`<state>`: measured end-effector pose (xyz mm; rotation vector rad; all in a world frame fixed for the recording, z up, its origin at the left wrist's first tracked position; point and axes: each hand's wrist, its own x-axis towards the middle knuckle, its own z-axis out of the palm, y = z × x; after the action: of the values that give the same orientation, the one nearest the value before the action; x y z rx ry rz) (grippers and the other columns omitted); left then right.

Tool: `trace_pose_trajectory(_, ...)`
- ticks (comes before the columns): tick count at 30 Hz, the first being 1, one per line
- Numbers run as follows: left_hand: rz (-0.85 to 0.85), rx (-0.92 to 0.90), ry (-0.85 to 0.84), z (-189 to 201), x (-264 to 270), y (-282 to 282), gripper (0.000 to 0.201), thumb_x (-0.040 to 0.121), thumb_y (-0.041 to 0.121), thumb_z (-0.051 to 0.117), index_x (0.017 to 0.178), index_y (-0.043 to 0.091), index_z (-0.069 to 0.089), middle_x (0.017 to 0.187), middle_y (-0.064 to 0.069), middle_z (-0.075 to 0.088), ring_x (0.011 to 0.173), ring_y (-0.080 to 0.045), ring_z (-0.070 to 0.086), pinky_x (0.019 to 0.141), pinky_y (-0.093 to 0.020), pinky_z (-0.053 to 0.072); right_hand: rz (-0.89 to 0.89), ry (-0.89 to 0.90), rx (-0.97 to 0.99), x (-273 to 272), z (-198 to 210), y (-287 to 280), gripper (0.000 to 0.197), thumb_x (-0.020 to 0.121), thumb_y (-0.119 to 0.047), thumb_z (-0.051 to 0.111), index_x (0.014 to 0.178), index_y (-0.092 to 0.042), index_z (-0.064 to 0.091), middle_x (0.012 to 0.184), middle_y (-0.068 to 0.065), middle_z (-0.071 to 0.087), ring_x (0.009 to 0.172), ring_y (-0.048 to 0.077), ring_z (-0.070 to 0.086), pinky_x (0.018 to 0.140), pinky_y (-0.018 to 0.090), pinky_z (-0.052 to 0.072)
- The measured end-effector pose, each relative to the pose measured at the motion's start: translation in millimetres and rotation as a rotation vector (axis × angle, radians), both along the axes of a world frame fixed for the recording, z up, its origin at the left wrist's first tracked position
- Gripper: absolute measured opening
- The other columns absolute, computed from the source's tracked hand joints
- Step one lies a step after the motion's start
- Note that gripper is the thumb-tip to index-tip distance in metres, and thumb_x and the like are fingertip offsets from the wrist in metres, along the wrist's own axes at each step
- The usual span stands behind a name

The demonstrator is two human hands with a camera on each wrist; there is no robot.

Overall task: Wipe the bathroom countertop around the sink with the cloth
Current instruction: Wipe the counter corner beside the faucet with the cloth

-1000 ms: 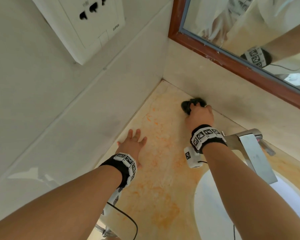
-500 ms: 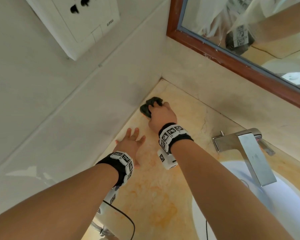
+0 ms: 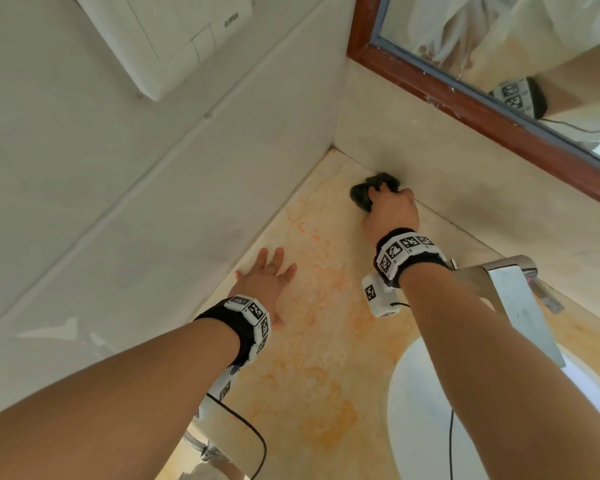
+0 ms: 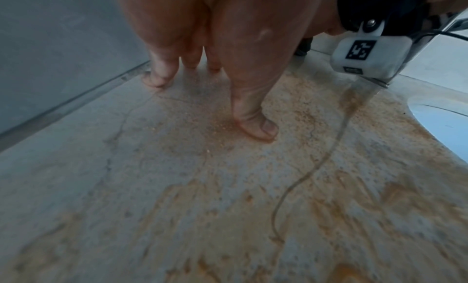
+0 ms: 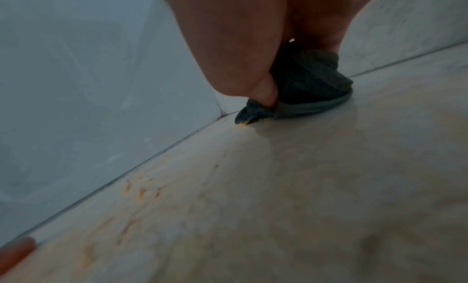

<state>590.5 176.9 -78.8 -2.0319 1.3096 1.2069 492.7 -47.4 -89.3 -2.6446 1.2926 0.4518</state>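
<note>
Right now I'm seeing my right hand [image 3: 390, 211] curling around the dark cloth [image 3: 373, 192], pressing it on the desk [image 3: 312, 341] against the back wall, beside the corner. My left hand [image 3: 264, 282] is lying flat, fingers spread, well apart from it. The switch plate [image 3: 174, 39] is reading "CLIPSAL".

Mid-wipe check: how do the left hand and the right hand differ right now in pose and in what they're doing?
The left hand lies flat with fingers spread straight on the countertop, holding nothing; the right hand is curled round the dark cloth. The left hand sits beside the side wall, nearer the person; the right hand is further back, pressing the cloth where the countertop meets the back wall. Both wear marker wristbands and rest on the orange-stained surface.
</note>
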Motion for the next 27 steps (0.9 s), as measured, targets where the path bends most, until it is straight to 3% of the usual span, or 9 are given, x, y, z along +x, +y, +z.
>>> trace_pose_trajectory(6,-0.009,0.010,-0.002,-1.7,1.3,-0.4,0.114,0.082,0.032,0.076,0.155,0.029,-0.012,0.157,-0.001,-0.033,0.146,-0.029,-0.025,0.115,-0.065,0.014,0.065,-0.095,0.070,39.2,-2.8,6.8,0.059,0.090,-0.013,0.043,0.148,-0.023,0.038,0.156,0.000,0.031,0.132,0.032,0.032,0.110,0.033,0.029)
trace_pose_trajectory(13,-0.013,0.006,-0.024,-1.2,1.2,-1.1,0.116,0.080,0.032,0.078,0.155,0.030,-0.010,0.158,-0.001,-0.031,0.147,-0.028,-0.023,0.114,-0.064,0.019,0.247,-0.137,0.115,64.9,-4.9,50.2,0.056,0.087,-0.017,0.050,0.142,-0.025,0.044,0.148,-0.003,0.042,0.121,0.030,0.038,0.093,0.035,0.044)
trace_pose_trajectory(16,-0.017,-0.002,-0.026,-0.8,1.9,-0.3,0.115,0.081,0.032,0.078,0.155,0.030,-0.010,0.158,-0.001,-0.031,0.147,-0.028,-0.023,0.115,-0.063,0.019,0.308,-0.130,0.145,53.1,-4.9,54.0,0.052,0.092,-0.020,0.048,0.143,-0.027,0.043,0.146,-0.004,0.045,0.122,0.030,0.038,0.094,0.037,0.045)
trace_pose_trajectory(22,-0.008,-0.018,-0.012,0.1,2.0,1.5,0.114,0.082,0.031,0.078,0.155,0.030,-0.010,0.158,0.000,-0.031,0.147,-0.027,-0.023,0.116,-0.062,0.018,0.152,-0.067,0.058,18.9,-1.9,6.9,0.048,0.096,-0.017,0.043,0.144,-0.024,0.043,0.148,0.001,0.044,0.120,0.033,0.042,0.095,0.036,0.042)
trace_pose_trajectory(27,0.003,-0.019,-0.004,-1.7,2.6,1.1,0.115,0.081,0.030,0.078,0.155,0.031,-0.010,0.158,0.001,-0.032,0.147,-0.026,-0.024,0.116,-0.062,0.018,0.094,-0.076,0.002,27.8,-8.4,-3.3,0.051,0.096,-0.015,0.040,0.147,-0.022,0.038,0.152,0.001,0.039,0.122,0.032,0.039,0.098,0.033,0.037)
